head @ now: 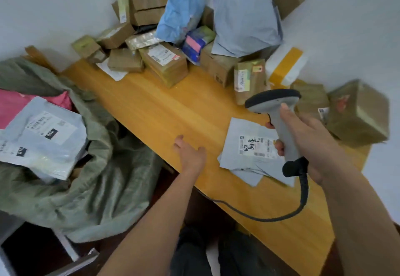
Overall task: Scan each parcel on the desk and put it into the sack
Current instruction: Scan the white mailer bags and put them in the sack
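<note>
My right hand [307, 137] grips the scanner [279, 120] over the grey mailer [249, 146] lying near the desk's [173, 107] right end. My left hand [190, 152] hovers empty, fingers relaxed. The sack [104, 167] gapes at left.

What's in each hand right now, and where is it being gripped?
The right hand grips the barcode scanner by its handle. The left hand holds nothing, fingers relaxed above the desk.
</note>
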### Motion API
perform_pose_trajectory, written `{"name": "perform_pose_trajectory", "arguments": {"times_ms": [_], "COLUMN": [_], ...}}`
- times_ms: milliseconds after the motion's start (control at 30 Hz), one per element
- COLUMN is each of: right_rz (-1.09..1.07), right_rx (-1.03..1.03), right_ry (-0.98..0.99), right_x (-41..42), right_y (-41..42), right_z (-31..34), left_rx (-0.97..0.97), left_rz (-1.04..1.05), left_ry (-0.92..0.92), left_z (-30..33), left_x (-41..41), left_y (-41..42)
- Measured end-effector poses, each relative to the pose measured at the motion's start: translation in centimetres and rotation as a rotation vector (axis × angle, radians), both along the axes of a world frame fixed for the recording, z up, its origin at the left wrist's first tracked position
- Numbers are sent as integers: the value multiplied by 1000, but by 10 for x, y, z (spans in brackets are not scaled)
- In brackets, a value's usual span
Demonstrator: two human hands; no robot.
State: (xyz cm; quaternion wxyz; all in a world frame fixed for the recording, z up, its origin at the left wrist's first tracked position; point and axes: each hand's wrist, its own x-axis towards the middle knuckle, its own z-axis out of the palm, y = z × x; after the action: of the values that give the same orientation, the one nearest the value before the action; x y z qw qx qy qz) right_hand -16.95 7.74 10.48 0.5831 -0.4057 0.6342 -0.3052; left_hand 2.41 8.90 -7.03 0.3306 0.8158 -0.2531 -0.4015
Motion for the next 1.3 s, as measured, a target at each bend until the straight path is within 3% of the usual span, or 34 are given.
{"name": "perform_pose_trajectory", "arguments": {"times_ms": [167,400,633,733,800,833,1000,1100,1300], "right_rz": [-60,-118,-68,-25,15,35,102,117,101], "right_rx": [26,61,64,51,48,52,109,128,124], "right_ry": [46,58,14,10,18,22,18,10,-37], "right_x": [-80,-136,-142,-133,-125,-120,-98,-86,-68], "right_y": [9,15,4,-3,-8,-10,-16,-17,-19], "right_z": [-21,-41,-38,-33,-32,-32,-35,-36,-36], "left_rx": [24,95,-79,116,377,451,240,198,370], "left_rz": [-319,-168,184,248,40,-30,8,-52,-168], "left_ry": [-47,-53,0,190,396,400,-160,-239,-297], "left_z": [-47,-76,-58,-51,-41,-41,-45,-55,-66], "left_x": [-80,-104,-93,-84,-85,-84,-60,-46,-57], "left_y": [7,-10,-13,1,13,17,15,5,-1]}}
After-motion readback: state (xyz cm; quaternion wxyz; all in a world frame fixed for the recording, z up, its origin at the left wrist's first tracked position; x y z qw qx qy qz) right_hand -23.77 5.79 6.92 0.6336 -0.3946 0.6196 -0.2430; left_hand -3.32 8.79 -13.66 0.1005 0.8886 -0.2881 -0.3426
